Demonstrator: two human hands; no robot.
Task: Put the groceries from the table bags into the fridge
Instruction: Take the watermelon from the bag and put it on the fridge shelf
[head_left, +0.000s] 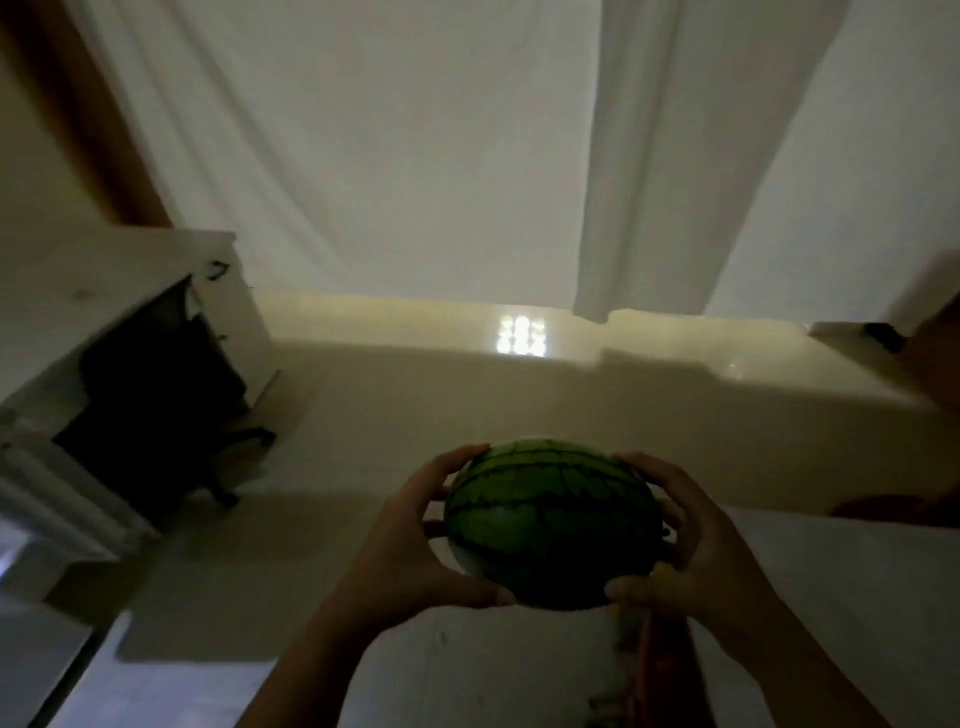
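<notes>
A small green striped watermelon (553, 525) is held up in front of me, low in the middle of the view. My left hand (415, 551) grips its left side, thumb underneath and fingers over the top. My right hand (696, 551) grips its right side the same way. Both forearms rise from the bottom edge. Neither the fridge interior nor the table bags can be made out in this dim, blurred view.
A pale wall or panel (519, 415) with a shiny ledge (519, 338) stands behind the melon. White curtains (649, 156) hang above. A white box with a dark opening (150, 384) sits at the left. A brownish shape (935, 364) is at the right edge.
</notes>
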